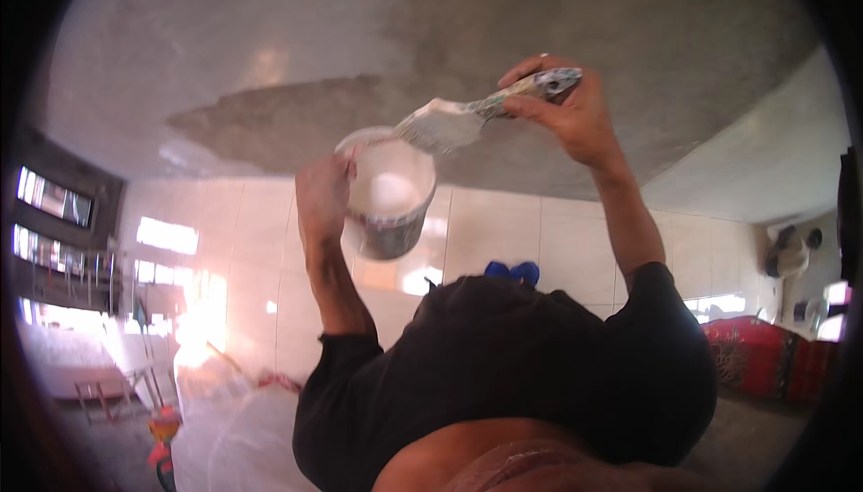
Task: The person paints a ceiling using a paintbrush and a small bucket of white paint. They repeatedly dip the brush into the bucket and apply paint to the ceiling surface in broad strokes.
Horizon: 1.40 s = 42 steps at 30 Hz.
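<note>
My left hand (324, 195) is closed on the rim of a bucket (388, 233), which hangs above the floor in front of me. White paint (392, 191) shows inside it. A wide paintbrush (445, 125), its handle smeared with old paint, slants from upper right down to the bucket's far rim. My right hand (575, 114) grips the handle between thumb and fingers. The bristle end is pale and lies at or just over the bucket's opening; whether it touches the rim I cannot tell. Beyond both hands rises a grey wall (503, 24) with a darker, uneven patch.
Shiny cream floor tiles (575, 231) run along the foot of the wall. Whitish plastic sheeting (243, 438) covers something at lower left, beside a metal frame (121, 393). A red patterned item (755, 357) lies at the right. Another person (791, 254) is at the far right.
</note>
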{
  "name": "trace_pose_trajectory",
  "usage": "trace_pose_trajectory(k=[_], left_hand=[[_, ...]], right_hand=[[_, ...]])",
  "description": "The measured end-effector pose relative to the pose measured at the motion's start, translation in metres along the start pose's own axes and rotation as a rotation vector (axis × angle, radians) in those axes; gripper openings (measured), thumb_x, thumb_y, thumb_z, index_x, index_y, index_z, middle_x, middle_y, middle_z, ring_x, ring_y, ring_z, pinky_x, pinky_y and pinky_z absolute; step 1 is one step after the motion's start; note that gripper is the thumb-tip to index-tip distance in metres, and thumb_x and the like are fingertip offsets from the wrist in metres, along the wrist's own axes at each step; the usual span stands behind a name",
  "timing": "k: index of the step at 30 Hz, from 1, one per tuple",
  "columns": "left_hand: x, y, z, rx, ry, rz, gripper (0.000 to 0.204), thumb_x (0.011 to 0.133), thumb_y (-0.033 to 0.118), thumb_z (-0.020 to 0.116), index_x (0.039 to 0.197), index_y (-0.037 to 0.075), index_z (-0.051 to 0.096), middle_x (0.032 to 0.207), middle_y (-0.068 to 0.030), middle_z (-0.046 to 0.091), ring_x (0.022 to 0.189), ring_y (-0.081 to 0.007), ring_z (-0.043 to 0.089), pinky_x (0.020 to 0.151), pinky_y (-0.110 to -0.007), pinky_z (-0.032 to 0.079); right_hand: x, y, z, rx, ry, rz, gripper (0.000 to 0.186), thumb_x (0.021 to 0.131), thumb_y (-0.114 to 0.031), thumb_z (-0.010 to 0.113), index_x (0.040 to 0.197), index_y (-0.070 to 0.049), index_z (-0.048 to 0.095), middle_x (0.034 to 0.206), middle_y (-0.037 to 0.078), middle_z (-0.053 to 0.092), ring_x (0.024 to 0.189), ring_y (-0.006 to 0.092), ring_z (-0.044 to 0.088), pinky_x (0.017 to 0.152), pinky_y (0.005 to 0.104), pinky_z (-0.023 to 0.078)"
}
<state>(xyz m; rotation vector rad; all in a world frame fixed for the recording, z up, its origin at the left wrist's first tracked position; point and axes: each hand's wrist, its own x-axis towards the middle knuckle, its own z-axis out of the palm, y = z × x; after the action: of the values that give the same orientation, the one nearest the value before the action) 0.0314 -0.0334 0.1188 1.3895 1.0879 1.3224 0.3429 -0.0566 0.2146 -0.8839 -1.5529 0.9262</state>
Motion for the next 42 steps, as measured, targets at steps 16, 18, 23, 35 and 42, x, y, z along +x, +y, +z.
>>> trace_pose_trajectory(k=[16,18,23,35,42], left_hand=[[-0.001,0.048,0.075,-0.111,-0.172,-0.216,0.025,0.085,0.019,0.054,0.067,0.002,0.059,0.049,0.0075,0.034,0.044,-0.0015,0.023,0.043,-0.022,0.015],[-0.002,0.048,0.083,-0.122,-0.200,-0.232,0.025,0.085,0.018,0.053,0.068,0.002,0.059,0.048,0.0072,0.034,0.043,-0.0017,0.024,0.043,-0.022,0.015],[-0.004,0.050,0.100,-0.136,-0.265,-0.258,0.023,0.085,0.016,0.052,0.068,0.002,0.059,0.048,0.0066,0.036,0.043,-0.0021,0.026,0.042,-0.022,0.017],[0.004,0.049,0.113,-0.144,-0.311,-0.246,0.023,0.085,0.014,0.051,0.068,0.000,0.058,0.049,0.0056,0.038,0.043,-0.0018,0.027,0.042,-0.022,0.017],[0.005,0.048,0.109,-0.151,-0.327,-0.258,0.022,0.085,0.012,0.050,0.068,0.001,0.059,0.050,0.0075,0.036,0.046,-0.0008,0.028,0.044,-0.022,0.018]], right_hand=[[-0.012,0.070,0.019,-0.634,-0.558,-0.135,0.024,0.071,-0.005,0.073,0.095,-0.006,0.067,0.079,0.012,0.068,0.069,0.0284,0.066,0.065,0.0362,0.051],[-0.017,0.075,0.017,-0.668,-0.602,-0.123,0.025,0.070,-0.004,0.071,0.095,-0.007,0.067,0.079,0.013,0.068,0.070,0.0286,0.066,0.066,0.0370,0.051],[-0.027,0.085,0.012,-0.727,-0.663,-0.102,0.029,0.067,0.000,0.065,0.095,-0.007,0.067,0.078,0.014,0.067,0.073,0.0298,0.066,0.069,0.0383,0.051],[-0.043,0.062,-0.008,-0.707,-0.457,-0.098,0.023,0.073,-0.011,0.071,0.096,-0.008,0.067,0.081,0.013,0.068,0.072,0.0279,0.067,0.065,0.0352,0.052],[-0.053,0.083,0.001,-0.839,-0.222,-0.438,0.028,0.072,-0.015,0.075,0.097,-0.005,0.065,0.091,0.009,0.069,0.075,0.0248,0.068,0.064,0.0333,0.055]])
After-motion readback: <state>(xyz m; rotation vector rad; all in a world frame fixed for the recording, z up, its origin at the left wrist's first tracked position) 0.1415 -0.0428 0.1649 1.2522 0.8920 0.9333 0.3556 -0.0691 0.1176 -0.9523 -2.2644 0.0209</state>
